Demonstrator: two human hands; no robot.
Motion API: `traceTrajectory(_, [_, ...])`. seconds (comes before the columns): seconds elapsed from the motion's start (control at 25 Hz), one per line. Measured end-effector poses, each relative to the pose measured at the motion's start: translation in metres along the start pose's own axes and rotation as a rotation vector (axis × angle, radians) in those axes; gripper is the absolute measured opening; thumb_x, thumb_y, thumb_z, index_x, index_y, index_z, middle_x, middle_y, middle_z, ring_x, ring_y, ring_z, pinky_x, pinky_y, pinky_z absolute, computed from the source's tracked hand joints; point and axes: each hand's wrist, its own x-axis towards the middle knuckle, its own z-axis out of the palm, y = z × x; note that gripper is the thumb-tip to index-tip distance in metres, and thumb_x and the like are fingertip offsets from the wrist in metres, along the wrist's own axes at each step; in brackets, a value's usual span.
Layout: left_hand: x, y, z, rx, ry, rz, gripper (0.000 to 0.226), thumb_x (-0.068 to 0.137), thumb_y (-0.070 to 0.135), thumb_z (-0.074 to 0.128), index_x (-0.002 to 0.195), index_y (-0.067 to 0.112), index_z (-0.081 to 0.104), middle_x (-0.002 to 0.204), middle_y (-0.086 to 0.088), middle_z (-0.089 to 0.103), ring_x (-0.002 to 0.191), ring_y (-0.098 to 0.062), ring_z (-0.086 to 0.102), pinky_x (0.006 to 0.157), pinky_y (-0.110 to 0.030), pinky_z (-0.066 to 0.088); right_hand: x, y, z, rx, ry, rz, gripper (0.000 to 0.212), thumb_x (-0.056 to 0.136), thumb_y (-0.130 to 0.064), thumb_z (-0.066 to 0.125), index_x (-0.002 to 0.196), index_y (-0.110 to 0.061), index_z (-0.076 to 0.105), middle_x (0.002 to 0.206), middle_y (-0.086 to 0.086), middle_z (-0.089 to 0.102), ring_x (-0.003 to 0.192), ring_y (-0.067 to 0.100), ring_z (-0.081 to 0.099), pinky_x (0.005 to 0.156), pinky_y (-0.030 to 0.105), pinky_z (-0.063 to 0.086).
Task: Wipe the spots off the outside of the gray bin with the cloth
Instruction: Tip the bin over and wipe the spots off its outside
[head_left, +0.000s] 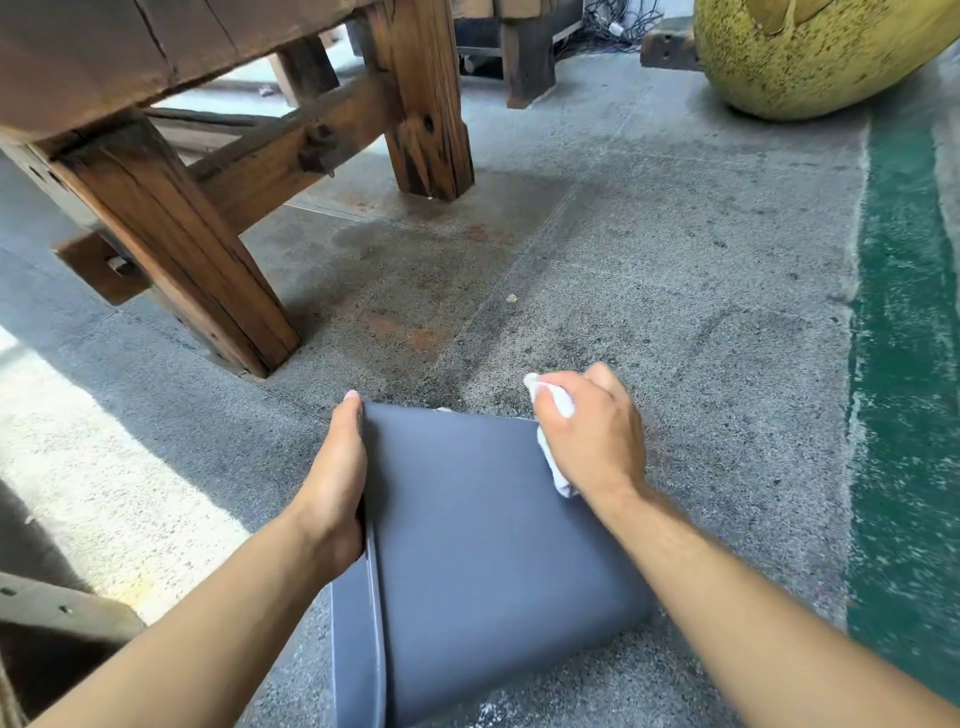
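As we look down through the head camera, the gray bin (483, 545) lies on its side on the concrete floor (675, 260) in the lower middle of the frame, one broad flat outer face turned up toward us and its rim running down the left edge. Our left hand (335, 483) grips that left edge, the thumb stretched along the top of the face toward the far corner and the fingers wrapped out of sight underneath, so the hand is pressed closed around the bin's side. Our right hand (592, 431) sits at the far right corner of the bin, its fingers curled shut around a white cloth (558, 441) that is bunched in the palm; one end pokes out past the knuckles and the other hangs down against the bin's right edge. We cannot make out any spots on the face that shows. A heavy wooden bench (208, 156) fills the upper left of the frame, a big speckled yellow-green object (810, 57) sits in the upper right, and a green painted strip (904, 364) runs down the right side.
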Motion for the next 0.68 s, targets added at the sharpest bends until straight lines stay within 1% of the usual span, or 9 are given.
traceTrajectory(0.04, [-0.001,0.002,0.003,-0.02,-0.012,0.0,0.08,0.096,0.073,0.032,0.102,0.011,0.081,0.107,-0.012,0.081,0.102,-0.026,0.076,0.106,-0.041,0.049,-0.008,-0.018,0.0,0.033,-0.028,-0.108,0.023,0.09,-0.044,0.059,0.106,-0.038,0.074,0.093,-0.005,0.057,0.075,0.025,0.066,0.067,0.033,0.054])
traceTrajectory(0.12, [-0.003,0.006,0.007,-0.045,-0.03,-0.013,0.082,0.097,0.071,0.032,0.091,0.008,0.084,0.102,-0.018,0.08,0.09,-0.028,0.078,0.092,-0.038,0.056,-0.029,-0.054,0.007,0.024,-0.074,-0.378,0.017,0.087,-0.035,0.066,0.1,-0.033,0.077,0.095,-0.003,0.061,0.08,0.026,0.066,0.062,0.035,0.055])
traceTrajectory(0.16, [-0.006,0.01,0.008,-0.051,-0.044,-0.015,0.084,0.096,0.071,0.033,0.097,0.004,0.083,0.107,-0.024,0.078,0.093,-0.032,0.077,0.092,-0.04,0.056,-0.041,-0.068,0.013,-0.021,-0.089,-0.512,0.015,0.085,-0.03,0.068,0.096,-0.028,0.078,0.095,0.0,0.062,0.085,0.027,0.064,0.06,0.037,0.054])
traceTrajectory(0.2, [-0.008,0.013,0.008,-0.067,-0.054,-0.02,0.087,0.094,0.072,0.034,0.111,-0.002,0.077,0.118,-0.029,0.073,0.103,-0.038,0.073,0.098,-0.045,0.053,-0.052,-0.079,0.02,-0.081,-0.097,-0.626,0.012,0.084,-0.027,0.069,0.092,-0.025,0.077,0.094,0.001,0.06,0.087,0.027,0.061,0.057,0.037,0.052])
traceTrajectory(0.28, [-0.01,0.017,0.004,-0.115,-0.067,-0.046,0.095,0.088,0.075,0.037,0.131,-0.005,0.064,0.135,-0.035,0.06,0.122,-0.048,0.061,0.109,-0.051,0.044,-0.062,-0.088,0.028,-0.161,-0.092,-0.742,0.01,0.082,-0.024,0.068,0.088,-0.018,0.074,0.092,0.003,0.056,0.087,0.026,0.057,0.053,0.037,0.049])
traceTrajectory(0.4, [-0.014,0.019,-0.003,-0.114,-0.032,-0.062,0.1,0.086,0.076,0.036,0.135,-0.008,0.061,0.133,-0.035,0.063,0.126,-0.05,0.059,0.111,-0.05,0.044,-0.058,-0.068,0.028,-0.143,-0.082,-0.689,0.009,0.081,-0.023,0.07,0.088,-0.02,0.075,0.091,0.002,0.056,0.085,0.025,0.058,0.053,0.034,0.049])
traceTrajectory(0.56, [-0.008,0.016,-0.012,-0.14,0.028,-0.07,0.095,0.088,0.075,0.036,0.135,-0.003,0.063,0.125,-0.028,0.071,0.118,-0.042,0.068,0.101,-0.041,0.051,-0.041,0.008,0.014,-0.208,-0.085,-0.442,0.013,0.081,-0.022,0.076,0.094,-0.025,0.078,0.09,-0.002,0.056,0.085,0.024,0.06,0.06,0.034,0.051])
traceTrajectory(0.6, [-0.007,0.016,-0.011,-0.147,0.029,-0.053,0.092,0.09,0.073,0.036,0.135,-0.003,0.063,0.12,-0.027,0.074,0.11,-0.039,0.072,0.093,-0.039,0.054,-0.036,0.031,0.006,-0.279,-0.108,-0.345,0.013,0.085,-0.025,0.072,0.097,-0.025,0.078,0.092,-0.002,0.055,0.088,0.024,0.059,0.064,0.034,0.051])
traceTrajectory(0.68, [-0.009,0.017,-0.008,-0.16,0.015,-0.017,0.082,0.094,0.068,0.036,0.127,0.0,0.066,0.1,-0.024,0.08,0.083,-0.033,0.079,0.075,-0.037,0.055,-0.032,0.072,-0.009,-0.42,-0.177,-0.134,0.017,0.09,-0.029,0.066,0.103,-0.026,0.075,0.092,-0.003,0.049,0.093,0.022,0.055,0.071,0.034,0.052])
